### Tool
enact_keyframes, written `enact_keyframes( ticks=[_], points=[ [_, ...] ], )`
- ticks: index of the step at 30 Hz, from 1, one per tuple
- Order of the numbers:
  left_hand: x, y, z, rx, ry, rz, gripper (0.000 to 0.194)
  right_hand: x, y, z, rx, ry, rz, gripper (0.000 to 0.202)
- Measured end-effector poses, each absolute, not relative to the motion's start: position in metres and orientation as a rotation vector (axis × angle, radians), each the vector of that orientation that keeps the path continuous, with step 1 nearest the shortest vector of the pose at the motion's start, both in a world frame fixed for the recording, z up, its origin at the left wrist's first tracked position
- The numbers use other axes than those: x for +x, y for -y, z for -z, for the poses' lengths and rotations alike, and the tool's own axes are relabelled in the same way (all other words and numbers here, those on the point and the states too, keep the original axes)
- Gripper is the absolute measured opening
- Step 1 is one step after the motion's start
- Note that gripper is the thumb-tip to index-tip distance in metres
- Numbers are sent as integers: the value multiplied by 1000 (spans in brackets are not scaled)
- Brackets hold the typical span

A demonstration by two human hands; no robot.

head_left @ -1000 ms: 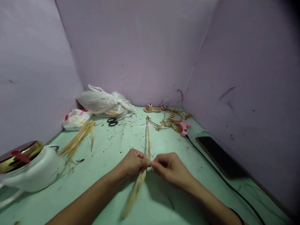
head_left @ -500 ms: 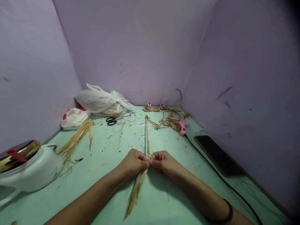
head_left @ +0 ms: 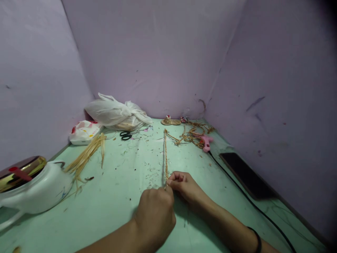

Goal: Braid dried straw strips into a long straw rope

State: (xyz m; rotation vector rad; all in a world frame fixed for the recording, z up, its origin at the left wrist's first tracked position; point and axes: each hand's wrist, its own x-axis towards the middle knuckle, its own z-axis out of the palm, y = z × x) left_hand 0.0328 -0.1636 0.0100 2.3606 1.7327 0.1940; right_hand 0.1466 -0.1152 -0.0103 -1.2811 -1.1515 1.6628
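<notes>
A thin tan braid (head_left: 165, 154) runs down the middle of the green table and ends between my two hands. My right hand (head_left: 183, 184) pinches its lower end between thumb and fingertips. Just below and to the left, my left hand (head_left: 156, 214) is closed in a fist with its back to the camera, right under the braid's end. The loose strands below the braid are hidden behind it. From the braid's top, tan cord (head_left: 195, 135) trails right into a loose, tangled heap.
On the green table (head_left: 113, 203) are a white pot (head_left: 47, 191), pale fibre strands (head_left: 86, 154), a tissue pack (head_left: 84, 133), a white plastic bag (head_left: 113, 114), black scissors (head_left: 125, 135), a woven piece (head_left: 171, 122), a pink glue gun (head_left: 206, 143) with black cable, and a phone (head_left: 246, 175).
My left hand has turned over and moved down and toward the camera, closing into a fist. The loose strands that hung below the braid are now covered. My right hand stays nearly where it was.
</notes>
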Motion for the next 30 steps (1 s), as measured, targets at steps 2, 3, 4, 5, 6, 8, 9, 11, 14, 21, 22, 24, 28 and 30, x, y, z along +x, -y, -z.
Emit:
enact_keyframes(
  ticks=[2,3,4,5,6,8,9,11,14,21,22,24,28,30],
  points=[
    [36,169,-4,2469,-1694,-102,39,146,116,13,-1262,1175,-1619,16],
    [36,170,-2,2515,-1662,-81,41,146,116,14,-1256,1188,-1607,17],
    [36,170,0,2554,-1620,-74,41,146,116,16,-1251,1195,-1600,17],
    [35,169,0,2581,-1571,-83,40,146,116,18,-1247,1198,-1595,17],
    [34,167,-1,2588,-1528,-107,38,146,115,19,-1245,1198,-1590,18],
    [29,160,-6,2526,-1453,-206,29,146,114,20,-1242,1204,-1588,19],
    [26,155,-10,2446,-1449,-284,24,147,114,20,-1238,1204,-1594,20],
    [20,142,-18,2180,-1524,-493,23,149,113,18,-1225,1205,-1628,22],
    [13,124,-26,1529,-1628,-680,17,150,113,15,-1197,1208,-1692,27],
    [12,112,-15,938,-1232,-510,10,155,109,15,-1114,1412,-1705,32],
    [13,112,-14,945,-1267,-512,11,156,107,14,-1118,1474,-1686,31],
    [14,113,-12,977,-1325,-501,12,159,106,13,-1137,1616,-1611,25],
    [18,113,-4,1108,-1399,-447,15,162,108,13,-1269,1911,-1268,9],
    [19,113,4,1234,-1388,-515,14,166,110,13,-1313,2026,-1144,8]
  ],
)
